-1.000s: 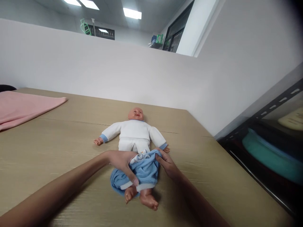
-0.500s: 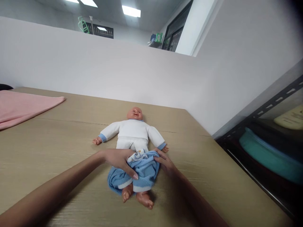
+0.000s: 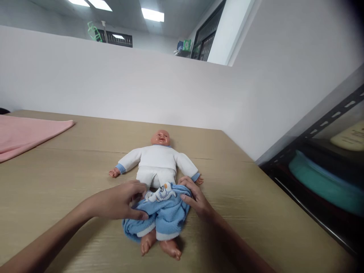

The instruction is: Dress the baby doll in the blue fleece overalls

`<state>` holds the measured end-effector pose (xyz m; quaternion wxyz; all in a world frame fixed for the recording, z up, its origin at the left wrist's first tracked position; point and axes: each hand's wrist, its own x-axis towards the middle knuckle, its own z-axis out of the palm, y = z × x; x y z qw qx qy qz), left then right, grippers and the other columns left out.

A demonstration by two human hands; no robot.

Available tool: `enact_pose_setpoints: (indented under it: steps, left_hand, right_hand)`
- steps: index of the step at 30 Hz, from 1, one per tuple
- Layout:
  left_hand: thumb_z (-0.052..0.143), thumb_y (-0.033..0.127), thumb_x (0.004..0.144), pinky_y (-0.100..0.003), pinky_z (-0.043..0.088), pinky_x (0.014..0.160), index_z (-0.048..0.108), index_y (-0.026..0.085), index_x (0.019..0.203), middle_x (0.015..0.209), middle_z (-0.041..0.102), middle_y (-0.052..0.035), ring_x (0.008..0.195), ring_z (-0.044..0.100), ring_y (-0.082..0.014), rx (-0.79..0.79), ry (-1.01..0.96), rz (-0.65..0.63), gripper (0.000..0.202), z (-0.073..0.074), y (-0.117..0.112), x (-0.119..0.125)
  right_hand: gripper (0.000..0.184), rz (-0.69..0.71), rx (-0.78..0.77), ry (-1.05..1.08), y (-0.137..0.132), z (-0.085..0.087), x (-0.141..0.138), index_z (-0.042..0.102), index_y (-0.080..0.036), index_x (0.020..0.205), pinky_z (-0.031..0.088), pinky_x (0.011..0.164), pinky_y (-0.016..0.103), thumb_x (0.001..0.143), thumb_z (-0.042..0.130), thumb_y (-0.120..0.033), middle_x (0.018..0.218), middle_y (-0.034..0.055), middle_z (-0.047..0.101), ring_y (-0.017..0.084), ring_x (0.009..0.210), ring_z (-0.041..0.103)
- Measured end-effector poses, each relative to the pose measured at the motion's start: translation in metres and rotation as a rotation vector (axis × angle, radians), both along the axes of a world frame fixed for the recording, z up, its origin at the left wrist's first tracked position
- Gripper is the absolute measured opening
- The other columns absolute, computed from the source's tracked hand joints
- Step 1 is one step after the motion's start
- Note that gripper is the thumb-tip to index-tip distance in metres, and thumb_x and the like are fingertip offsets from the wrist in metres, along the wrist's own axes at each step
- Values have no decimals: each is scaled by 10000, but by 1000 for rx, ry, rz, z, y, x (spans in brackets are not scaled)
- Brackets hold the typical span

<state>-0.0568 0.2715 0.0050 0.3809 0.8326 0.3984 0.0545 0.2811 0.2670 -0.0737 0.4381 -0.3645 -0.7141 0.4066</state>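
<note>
Head view: my left hand [image 3: 122,203] and right hand [image 3: 195,197] each pinch the waistband of the fluffy blue trousers [image 3: 165,212] on the plastic doll [image 3: 157,161], which lies face-up mid-table [image 3: 71,170]. Smooth wood-grain surface lies bare around it; a soft pink cloth [image 3: 25,132] lies far left.

Legible text: none. Patch [image 3: 160,191] on the blue trousers [image 3: 167,212]: cartoon figure, no letters. Marks on the yellow pad [image 3: 351,138]: too blurred to read.

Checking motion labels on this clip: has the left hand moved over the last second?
Yes. Against the doll, the left hand has slid leftward, off the front of the blue trousers to their left side.
</note>
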Motion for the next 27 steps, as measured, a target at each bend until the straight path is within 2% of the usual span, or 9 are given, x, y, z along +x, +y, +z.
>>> enact_pose_setpoints:
  steps: [3, 6, 8, 11, 15, 17, 19, 23, 27]
  left_hand:
    - [827, 599, 907, -337, 546, 889, 729, 252, 1168, 1119, 706, -32, 1027, 644, -248, -117, -109, 11, 446, -11, 9, -13]
    - [801, 618, 949, -405, 566, 1052, 725, 288, 1326, 1317, 723, -53, 1203, 653, -286, -158, -209, 54, 508, -24, 16, -24]
    - [782, 612, 973, -448, 544, 1139, 737, 283, 1287, 1427, 693, -72, 1291, 634, -304, -92, -268, 101, 457, -31, 16, -27]
    - [741, 575, 1016, -495, 469, 1257, 726, 266, 1130, 1569, 610, -85, 1436, 564, -319, 72, -354, 173, 330, -41, 11, -25]
    - [717, 540, 1035, -597, 317, 1361, 666, 254, 1099, 1626, 554, -110, 1558, 449, -347, 252, -394, 308, 298, -57, 10, -20]
    - [688, 538, 1052, -614, 287, 1367, 652, 246, 1097, 1618, 554, -128, 1565, 434, -357, 297, -397, 335, 298, -65, 12, -17]
    - [635, 541, 1082, -581, 348, 1330, 635, 242, 1113, 1534, 607, -131, 1495, 502, -344, 288, -415, 339, 300, -70, 15, -14]
    - [548, 546, 1131, -453, 479, 1160, 621, 237, 1192, 1266, 689, -82, 1248, 619, -290, 225, -464, 344, 323, -73, 22, -5]
    - [583, 599, 1108, -350, 498, 964, 587, 225, 1109, 1047, 620, -21, 1040, 596, -231, 103, -602, 392, 373, -81, 39, 6]
  right_hand:
    - [219, -34, 125, -70, 2, 14, -11, 721, -238, 998, 503, 1088, 457, 1016, 741, -455, 1128, 84, 673, 305, 1119, 661]
    - [183, -81, 177, -36, 14, 14, -22, 700, -253, 1009, 515, 1097, 457, 1027, 754, -427, 1125, 78, 702, 292, 1124, 675]
    - [188, -91, 168, -3, 24, 8, -29, 692, -257, 1034, 531, 1102, 450, 1047, 738, -439, 1136, 76, 719, 284, 1138, 687]
    - [221, -109, 104, 21, 33, -6, -33, 700, -258, 1129, 535, 1137, 448, 1086, 690, -474, 1210, 89, 740, 284, 1215, 699]
    - [269, -156, 69, -11, 34, -19, -31, 694, -248, 1229, 519, 1155, 455, 1109, 655, -485, 1270, 99, 753, 294, 1257, 699]
    - [271, -198, 77, -38, 33, -22, -30, 683, -244, 1222, 528, 1107, 450, 1112, 640, -488, 1234, 94, 759, 295, 1206, 707]
    - [268, -238, 82, -65, 32, -24, -31, 673, -241, 1181, 539, 1029, 431, 1109, 626, -495, 1159, 82, 757, 288, 1108, 714]
    - [281, -303, 78, -77, 36, -28, -34, 636, -242, 1120, 524, 887, 386, 1097, 608, -521, 987, 48, 712, 263, 918, 668]
    - [355, -346, 37, 11, 45, -34, -37, 622, -245, 1129, 515, 900, 390, 1061, 623, -594, 972, 37, 675, 267, 927, 646]
